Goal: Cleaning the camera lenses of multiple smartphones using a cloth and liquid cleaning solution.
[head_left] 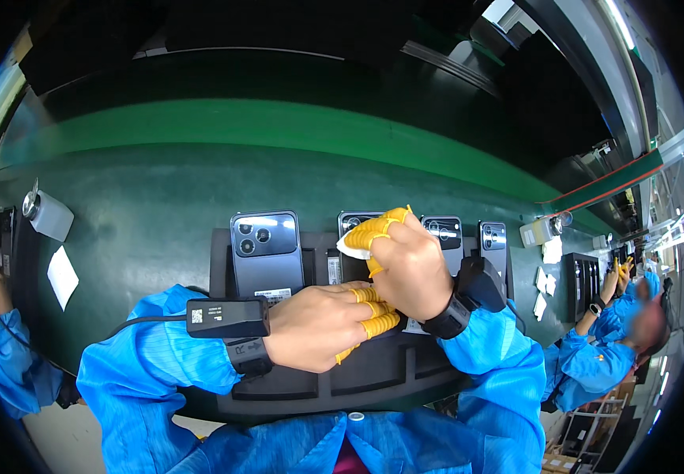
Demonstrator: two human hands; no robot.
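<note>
In the black tray (302,383) a dark smartphone (350,217) lies under both my hands, its camera end showing at the far side. My right hand (413,265) is closed on a folded white wipe (355,243), which sits against the phone's camera end. Across the phone's nearer part, my left hand (310,328) holds it with bent fingers; what lies beneath them is hidden. Yellow ribbed finger covers are on several fingers of each hand. To the left is a grey-blue smartphone (267,257), back up; a third smartphone (442,231) and a fourth smartphone (493,241) lie to the right.
On the green bench (144,189), a white dispenser bottle (49,215) and a white sheet (63,278) are at left. Another bottle (539,231) and several white wipes (546,283) lie at right. Co-workers in blue sit at both sides; another black tray (581,284) is at right.
</note>
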